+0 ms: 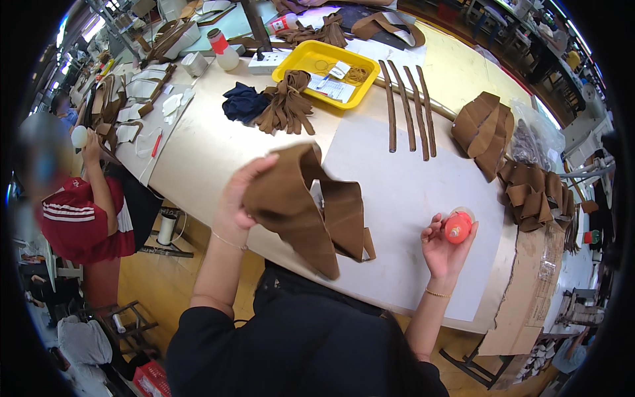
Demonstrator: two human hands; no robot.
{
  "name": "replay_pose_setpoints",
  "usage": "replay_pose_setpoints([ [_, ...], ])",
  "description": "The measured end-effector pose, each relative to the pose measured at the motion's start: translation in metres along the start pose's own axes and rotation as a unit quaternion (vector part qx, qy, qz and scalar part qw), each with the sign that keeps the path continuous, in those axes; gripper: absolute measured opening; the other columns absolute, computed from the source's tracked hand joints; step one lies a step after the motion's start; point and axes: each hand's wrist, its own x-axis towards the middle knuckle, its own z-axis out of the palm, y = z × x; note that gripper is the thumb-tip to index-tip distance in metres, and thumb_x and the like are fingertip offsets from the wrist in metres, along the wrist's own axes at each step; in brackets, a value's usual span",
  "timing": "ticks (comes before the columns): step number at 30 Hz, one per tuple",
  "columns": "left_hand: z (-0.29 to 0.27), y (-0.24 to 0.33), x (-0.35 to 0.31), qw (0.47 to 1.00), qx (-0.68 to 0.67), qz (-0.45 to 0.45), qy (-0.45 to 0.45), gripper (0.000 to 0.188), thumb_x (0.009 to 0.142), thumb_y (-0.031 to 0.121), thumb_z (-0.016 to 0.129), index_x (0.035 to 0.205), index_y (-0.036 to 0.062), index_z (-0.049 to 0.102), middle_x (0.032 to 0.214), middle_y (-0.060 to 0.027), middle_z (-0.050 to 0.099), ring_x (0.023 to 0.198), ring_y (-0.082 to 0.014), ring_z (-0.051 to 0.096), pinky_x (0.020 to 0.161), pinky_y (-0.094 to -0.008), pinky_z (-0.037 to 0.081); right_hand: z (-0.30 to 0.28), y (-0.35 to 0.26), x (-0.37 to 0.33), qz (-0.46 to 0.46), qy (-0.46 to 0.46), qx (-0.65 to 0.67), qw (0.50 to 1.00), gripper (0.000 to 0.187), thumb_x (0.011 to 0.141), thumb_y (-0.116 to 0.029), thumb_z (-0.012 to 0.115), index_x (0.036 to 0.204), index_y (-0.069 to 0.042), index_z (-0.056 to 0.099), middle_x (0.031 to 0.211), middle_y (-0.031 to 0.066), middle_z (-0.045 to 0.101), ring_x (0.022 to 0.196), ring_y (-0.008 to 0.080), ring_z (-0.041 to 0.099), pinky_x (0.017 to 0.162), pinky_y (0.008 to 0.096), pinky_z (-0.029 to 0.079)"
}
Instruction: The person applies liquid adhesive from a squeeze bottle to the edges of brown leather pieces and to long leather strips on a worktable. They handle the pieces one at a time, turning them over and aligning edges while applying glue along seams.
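Right now your left hand [239, 193] grips the folded brown suede piece [311, 208] raised over the worktop's [211, 152] near edge, long axis running down toward you; your right hand [444, 246], closed around an orange-capped bottle [458, 225], sits well apart to its right.

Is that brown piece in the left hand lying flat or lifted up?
Lifted. The left hand holds the brown piece up off the white sheet, bent, its ends hanging down.

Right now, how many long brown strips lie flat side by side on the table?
4: the brown strips lie in a row right of the yellow tray, above the white sheet. Others may be hidden among the piles.
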Motion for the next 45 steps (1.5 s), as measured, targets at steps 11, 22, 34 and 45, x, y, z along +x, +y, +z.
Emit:
replay_pose_setpoints([
  [11,0.032,0.086,-0.051,0.912,0.146,0.376,-0.077,0.034,0.09,0.006,0.057,0.122,-0.0026,0.052,0.118,-0.0138,0.061,0.103,-0.0254,0.063,0.089,-0.0351,0.053,0.007,0.006,-0.003,0.009,0.015,-0.017,1.0,0.062,0.082,-0.064,0.058,0.1,-0.005,0.057,0.095,0.0121,0.059,0.078,0.0202,0.058,0.074,0.033,0.048],
  [22,0.109,0.074,-0.037,0.832,0.357,0.408,-0.117,0.051,0.079,-0.001,0.068,0.124,-0.0032,0.046,0.111,-0.0132,0.061,0.097,-0.0196,0.064,0.087,-0.0301,0.052,0.026,-0.02,-0.011,-0.074,-0.013,-0.046,0.996,0.062,0.083,-0.065,0.055,0.105,-0.007,0.055,0.096,0.012,0.06,0.075,0.0201,0.06,0.075,0.0343,0.047],
  [34,0.174,-0.04,-0.027,0.876,0.332,0.22,-0.272,0.081,0.075,0.002,0.074,0.141,0.0026,0.028,0.126,-0.0107,0.052,0.116,-0.0186,0.052,0.098,-0.0325,0.043,0.079,-0.101,-0.063,-0.277,-0.221,-0.115,0.928,0.063,0.084,-0.061,0.057,0.116,-0.008,0.05,0.1,0.0103,0.057,0.082,0.0247,0.057,0.065,0.0346,0.047],
  [45,0.127,-0.099,0.008,0.893,0.339,-0.03,-0.294,0.084,0.077,0.015,0.077,0.141,-0.0011,0.024,0.126,-0.0101,0.049,0.117,-0.0163,0.047,0.1,-0.0304,0.039,0.084,-0.104,-0.069,-0.388,-0.224,-0.227,0.865,0.089,0.073,-0.048,0.077,0.133,0.003,0.035,0.126,0.0219,0.047,0.114,0.0318,0.051,0.098,0.0434,0.046],
])
